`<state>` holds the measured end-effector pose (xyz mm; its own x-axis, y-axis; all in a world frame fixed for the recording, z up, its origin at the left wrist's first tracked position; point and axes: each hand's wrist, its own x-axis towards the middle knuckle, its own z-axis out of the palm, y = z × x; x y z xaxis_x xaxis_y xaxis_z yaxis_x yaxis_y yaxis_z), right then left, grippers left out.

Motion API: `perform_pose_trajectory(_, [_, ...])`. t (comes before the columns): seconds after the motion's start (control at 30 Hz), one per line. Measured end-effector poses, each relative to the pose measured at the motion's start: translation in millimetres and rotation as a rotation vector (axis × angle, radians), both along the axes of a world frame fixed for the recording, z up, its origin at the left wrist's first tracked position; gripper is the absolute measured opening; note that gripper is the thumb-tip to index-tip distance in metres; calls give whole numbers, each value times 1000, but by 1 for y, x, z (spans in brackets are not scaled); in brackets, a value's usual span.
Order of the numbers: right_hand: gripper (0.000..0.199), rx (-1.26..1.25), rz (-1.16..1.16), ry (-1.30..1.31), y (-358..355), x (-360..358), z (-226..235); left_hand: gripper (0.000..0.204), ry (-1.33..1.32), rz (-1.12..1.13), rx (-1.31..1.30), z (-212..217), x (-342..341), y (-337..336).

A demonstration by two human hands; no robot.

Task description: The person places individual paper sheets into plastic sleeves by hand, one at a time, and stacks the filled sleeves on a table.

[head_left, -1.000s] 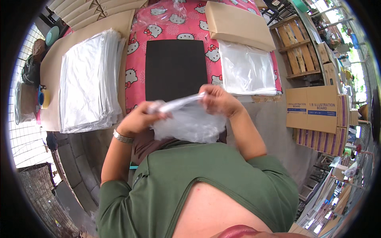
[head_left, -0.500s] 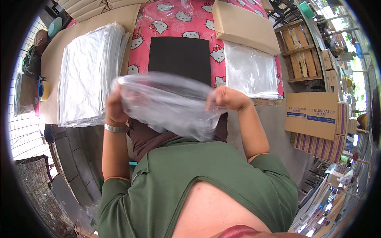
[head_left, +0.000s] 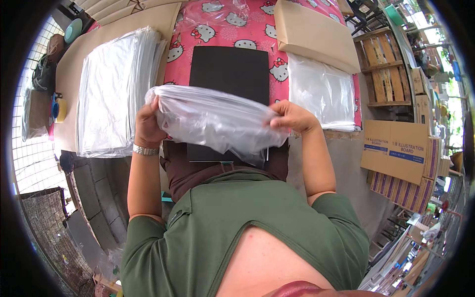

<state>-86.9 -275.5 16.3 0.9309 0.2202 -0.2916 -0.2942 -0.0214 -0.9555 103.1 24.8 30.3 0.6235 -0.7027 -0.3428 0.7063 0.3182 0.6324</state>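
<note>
A clear plastic bag (head_left: 213, 116) is stretched between my two hands, above the near part of a black board (head_left: 230, 68). My left hand (head_left: 150, 123) grips the bag's left end, thumb up. My right hand (head_left: 296, 118) pinches its right end, with the fingertips slightly blurred. The bag sags in folds between them and covers the middle of the board. Below the bag, the board's near edge shows over my lap. To the right lies a stack of clear plastic sleeves (head_left: 324, 96). On the left rests a pile of plastic-covered sheets (head_left: 106, 94).
A pink patterned cover (head_left: 225, 37) lies over the table. A brown wrapped packet (head_left: 316, 34) sits at the far right, partly over the sleeves. Cardboard boxes (head_left: 393, 146) and a wooden pallet (head_left: 383, 67) stand farther right. A tape roll (head_left: 60, 110) is at the left edge.
The bag, blurred and bunched before, now hangs longer and clearer between my hands. My right hand has shifted slightly right. The board's near edge now shows below the bag.
</note>
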Motion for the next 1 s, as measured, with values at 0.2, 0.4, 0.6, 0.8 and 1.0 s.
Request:
perform_pose_trajectory(0.2, [26, 915, -631, -402, -22, 9, -6, 44, -242, -420, 207, -18, 8, -9])
perform_pose_trajectory(0.4, [29, 608, -730, -120, -36, 41, -10, 46, -33, -389, 7, -56, 37, -10])
perform_pose_trajectory(0.6, [44, 319, -650, -77, -64, 75, -36, 33, 76, -151, 80, -64, 93, -59])
perform_pose_trajectory(0.8, [32, -486, -1008, -161, -58, 133, -86, 30, -817, 198, 1005, -135, 146, -124])
perform_pose_trajectory(1.0, [41, -929, -859, 309, -53, 157, -89, 37, -1253, -244, 1244, -152, 171, -133])
